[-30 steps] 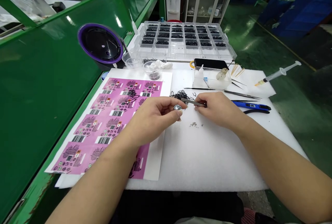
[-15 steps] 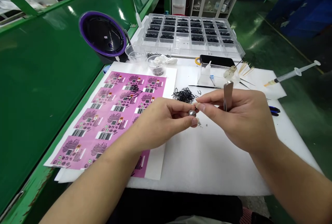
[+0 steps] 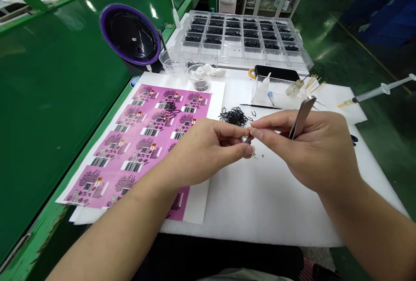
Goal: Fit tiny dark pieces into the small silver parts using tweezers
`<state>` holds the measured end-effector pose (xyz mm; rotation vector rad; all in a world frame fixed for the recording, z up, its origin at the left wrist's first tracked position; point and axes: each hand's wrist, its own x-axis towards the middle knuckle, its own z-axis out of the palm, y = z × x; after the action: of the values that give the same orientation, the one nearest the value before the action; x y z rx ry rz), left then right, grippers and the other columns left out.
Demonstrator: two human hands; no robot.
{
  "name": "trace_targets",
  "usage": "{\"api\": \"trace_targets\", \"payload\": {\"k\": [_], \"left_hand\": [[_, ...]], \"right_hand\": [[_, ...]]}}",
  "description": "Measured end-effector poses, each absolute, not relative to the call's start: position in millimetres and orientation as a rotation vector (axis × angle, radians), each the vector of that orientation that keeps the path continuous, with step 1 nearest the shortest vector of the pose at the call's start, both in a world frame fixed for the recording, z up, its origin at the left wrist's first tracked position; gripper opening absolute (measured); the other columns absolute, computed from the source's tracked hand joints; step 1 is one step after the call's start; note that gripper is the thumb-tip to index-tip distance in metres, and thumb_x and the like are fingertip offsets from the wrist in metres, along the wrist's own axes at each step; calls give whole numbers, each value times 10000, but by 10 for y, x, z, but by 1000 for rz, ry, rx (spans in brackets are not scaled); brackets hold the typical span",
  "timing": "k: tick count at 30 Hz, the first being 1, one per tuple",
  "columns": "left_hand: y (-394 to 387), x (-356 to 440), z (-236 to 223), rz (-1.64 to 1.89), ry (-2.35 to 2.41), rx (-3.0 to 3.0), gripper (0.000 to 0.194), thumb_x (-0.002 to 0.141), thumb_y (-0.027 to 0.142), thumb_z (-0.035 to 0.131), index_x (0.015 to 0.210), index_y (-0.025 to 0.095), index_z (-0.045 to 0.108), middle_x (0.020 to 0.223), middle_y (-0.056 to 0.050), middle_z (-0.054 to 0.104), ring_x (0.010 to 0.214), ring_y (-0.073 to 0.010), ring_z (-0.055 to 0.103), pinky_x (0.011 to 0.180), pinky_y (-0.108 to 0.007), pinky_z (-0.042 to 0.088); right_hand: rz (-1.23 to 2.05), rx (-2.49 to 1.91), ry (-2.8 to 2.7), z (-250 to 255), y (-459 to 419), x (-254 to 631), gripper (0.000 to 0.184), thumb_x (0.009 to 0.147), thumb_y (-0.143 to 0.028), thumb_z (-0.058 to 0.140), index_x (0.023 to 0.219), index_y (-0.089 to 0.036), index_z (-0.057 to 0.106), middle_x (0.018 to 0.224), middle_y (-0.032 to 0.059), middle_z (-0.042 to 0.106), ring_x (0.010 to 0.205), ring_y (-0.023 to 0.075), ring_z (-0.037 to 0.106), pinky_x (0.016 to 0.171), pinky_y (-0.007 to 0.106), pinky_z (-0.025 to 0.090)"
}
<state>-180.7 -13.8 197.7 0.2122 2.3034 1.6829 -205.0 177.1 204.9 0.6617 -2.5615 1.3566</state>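
My left hand (image 3: 204, 153) is closed, thumb and fingers pinching a small shiny silver metal piece (image 3: 245, 139). My right hand (image 3: 316, 151) meets it from the other side, its thumb and index tips pressed together at the left fingertips; whatever tiny part lies between them is too small to make out. Metal tweezers (image 3: 302, 117) are tucked in that right hand, one end sticking up past the thumb. Just beyond the fingertips lies a pile of small black bent pins (image 3: 234, 117). Tiny bits (image 3: 258, 155) are scattered on the white foam mat (image 3: 247, 203) below.
Pink printed sheets (image 3: 107, 147) with more black pins (image 3: 170, 107) lie left. A compartment box (image 3: 234, 49) of black parts stands behind. Plastic cups (image 3: 199, 79), a phone (image 3: 276, 73), a glass bottle (image 3: 295, 88) and toothpicks (image 3: 313, 83) sit nearer; a syringe (image 3: 383, 89) is at right.
The view has shifted slightly. The tweezers have tilted to the right in my right hand. Both hands stay together at the silver metal piece.
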Motion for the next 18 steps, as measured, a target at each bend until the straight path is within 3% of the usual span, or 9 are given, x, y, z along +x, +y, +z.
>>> {"api": "trace_targets", "payload": {"k": [18], "left_hand": [[-147,-1810,1971,1662,2314,212,141,824,264,708,934,301,788,602,75,580,568,-66,458,505,-191,356]], "right_hand": [[1371,713,-2549,2057,1752,-2055,135,787,-175,733,797,-302,776,774,-51,756,681,134,691,491,195,483]]}}
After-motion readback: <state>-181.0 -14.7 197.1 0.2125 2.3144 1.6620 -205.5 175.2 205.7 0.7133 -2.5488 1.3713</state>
